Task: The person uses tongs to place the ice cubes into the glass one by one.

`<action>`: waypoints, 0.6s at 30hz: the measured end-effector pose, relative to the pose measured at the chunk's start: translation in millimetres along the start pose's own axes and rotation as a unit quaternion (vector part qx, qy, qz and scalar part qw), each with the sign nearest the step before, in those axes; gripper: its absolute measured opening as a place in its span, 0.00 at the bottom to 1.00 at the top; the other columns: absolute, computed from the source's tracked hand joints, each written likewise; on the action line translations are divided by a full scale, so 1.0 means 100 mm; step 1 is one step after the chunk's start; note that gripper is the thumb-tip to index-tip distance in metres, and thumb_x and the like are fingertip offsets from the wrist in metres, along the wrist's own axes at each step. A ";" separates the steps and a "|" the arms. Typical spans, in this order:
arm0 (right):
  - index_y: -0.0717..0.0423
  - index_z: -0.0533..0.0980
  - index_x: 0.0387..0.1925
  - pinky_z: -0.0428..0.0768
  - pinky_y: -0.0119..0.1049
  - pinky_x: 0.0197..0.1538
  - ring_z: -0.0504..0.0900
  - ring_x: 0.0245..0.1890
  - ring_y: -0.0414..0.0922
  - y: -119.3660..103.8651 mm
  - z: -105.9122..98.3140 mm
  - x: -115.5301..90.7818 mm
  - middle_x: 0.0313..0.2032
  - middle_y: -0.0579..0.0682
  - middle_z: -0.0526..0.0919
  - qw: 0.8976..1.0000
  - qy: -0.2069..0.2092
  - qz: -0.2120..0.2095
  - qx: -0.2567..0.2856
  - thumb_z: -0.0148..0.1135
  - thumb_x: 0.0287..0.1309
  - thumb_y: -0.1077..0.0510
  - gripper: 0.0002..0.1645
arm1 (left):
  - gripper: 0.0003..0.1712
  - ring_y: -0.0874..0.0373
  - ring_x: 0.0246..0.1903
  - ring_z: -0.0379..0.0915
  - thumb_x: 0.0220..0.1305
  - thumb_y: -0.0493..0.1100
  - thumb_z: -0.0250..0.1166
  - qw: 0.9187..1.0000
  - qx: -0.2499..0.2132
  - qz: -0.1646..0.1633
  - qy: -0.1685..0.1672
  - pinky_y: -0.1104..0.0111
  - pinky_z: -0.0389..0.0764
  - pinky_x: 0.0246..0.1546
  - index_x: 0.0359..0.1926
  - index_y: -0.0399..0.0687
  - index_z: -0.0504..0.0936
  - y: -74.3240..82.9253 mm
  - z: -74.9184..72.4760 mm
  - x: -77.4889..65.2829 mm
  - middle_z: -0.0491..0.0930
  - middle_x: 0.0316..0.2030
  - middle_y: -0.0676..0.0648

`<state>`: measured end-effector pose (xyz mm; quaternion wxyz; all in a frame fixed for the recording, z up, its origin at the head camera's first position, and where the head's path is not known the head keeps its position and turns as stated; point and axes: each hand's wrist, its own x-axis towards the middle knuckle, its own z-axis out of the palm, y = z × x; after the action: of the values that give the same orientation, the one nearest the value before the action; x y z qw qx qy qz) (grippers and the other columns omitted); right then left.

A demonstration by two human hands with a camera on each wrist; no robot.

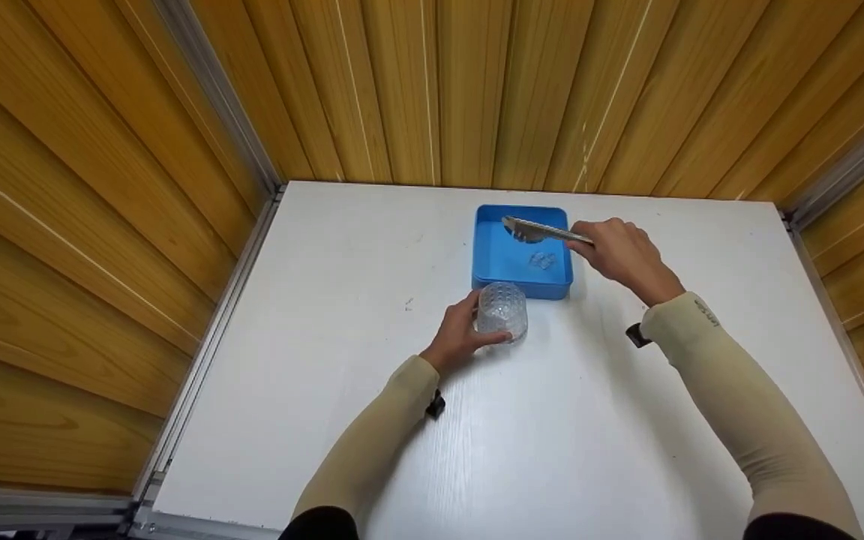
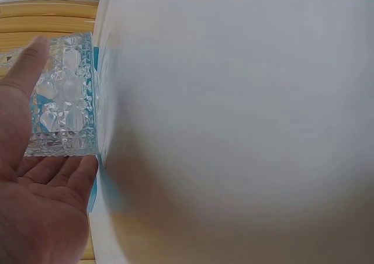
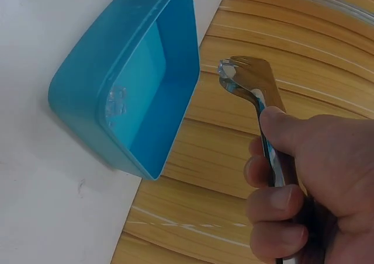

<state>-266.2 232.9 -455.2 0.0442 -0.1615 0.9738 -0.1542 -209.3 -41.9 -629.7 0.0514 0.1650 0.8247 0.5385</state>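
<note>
A clear, textured glass [image 1: 502, 311] stands on the white table just in front of a blue box [image 1: 522, 289]. My left hand [image 1: 462, 334] holds it from the left, thumb on the near side and fingers around the far side. In the left wrist view the glass [image 2: 67, 94] shows its faceted wall. My right hand [image 1: 619, 251] grips metal tongs [image 1: 544, 229] over the box. Between the tong tips in the right wrist view is a small clear piece [image 3: 225, 71], like an ice cube. Several similar clear cubes [image 1: 542, 260] lie in the box's near right corner.
Wood-patterned panels [image 1: 469, 90] rise behind the white table [image 1: 342, 300] and at both sides. A metal frame rail [image 1: 214, 322] runs along the left edge. The box stands near the back of the table.
</note>
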 end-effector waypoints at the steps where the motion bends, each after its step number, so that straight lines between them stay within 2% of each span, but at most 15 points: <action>1: 0.55 0.81 0.56 0.77 0.46 0.36 0.77 0.34 0.53 -0.02 0.00 -0.02 0.35 0.53 0.83 1.000 0.003 -0.006 -0.001 0.60 0.74 0.48 0.19 | 0.54 0.61 0.65 0.72 0.51 0.56 0.82 1.000 -0.001 -0.001 0.000 0.66 0.72 0.67 0.75 0.52 0.65 0.00 0.00 0.00 0.76 0.65 0.52; 8: 0.52 0.82 0.50 0.71 0.41 0.31 0.76 0.28 0.49 -0.11 0.01 -0.20 0.27 0.48 0.79 0.999 0.018 -0.042 -0.005 0.62 0.73 0.50 0.13 | 0.54 0.62 0.65 0.71 0.51 0.56 0.82 1.000 -0.002 -0.007 -0.003 0.67 0.72 0.67 0.75 0.52 0.65 0.00 0.00 -0.01 0.76 0.65 0.53; 18: 0.52 0.83 0.47 0.73 0.40 0.30 0.77 0.28 0.46 -0.21 0.06 -0.37 0.31 0.47 0.86 0.996 0.006 -0.083 -0.014 0.64 0.72 0.51 0.10 | 0.54 0.62 0.63 0.72 0.51 0.57 0.82 1.000 -0.002 0.005 -0.004 0.68 0.72 0.66 0.74 0.50 0.66 -0.01 -0.02 0.00 0.77 0.64 0.52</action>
<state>-224.1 224.4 -452.6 0.0229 -0.2411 0.9594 -0.1444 -209.6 -44.0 -629.4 0.0519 0.1710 0.8226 0.5399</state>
